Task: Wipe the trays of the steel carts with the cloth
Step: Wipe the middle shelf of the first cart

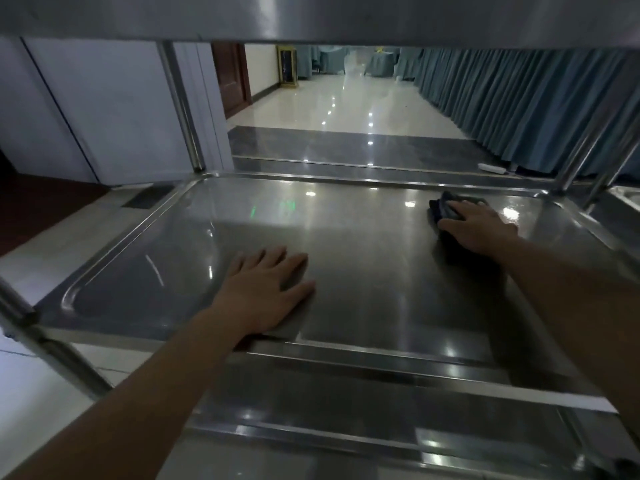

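The middle steel tray (363,216) of the cart fills the view, shiny and reflecting ceiling lights. My right hand (479,225) presses flat on a dark folded cloth (441,207) near the tray's far right corner, its fingers straight over the cloth. My left hand (266,289) rests palm down on the tray's near left part, fingers spread, holding nothing. The underside of the upper tray (311,15) spans the top of the view. A lower tray (346,441) shows beneath the near rim.
Steel posts stand at the far left (183,109), near left (45,348) and far right (595,133) corners. A second cart's tray edge (627,199) is at the right. Blue curtains (519,95) line the right side of a glossy hallway floor (346,109).
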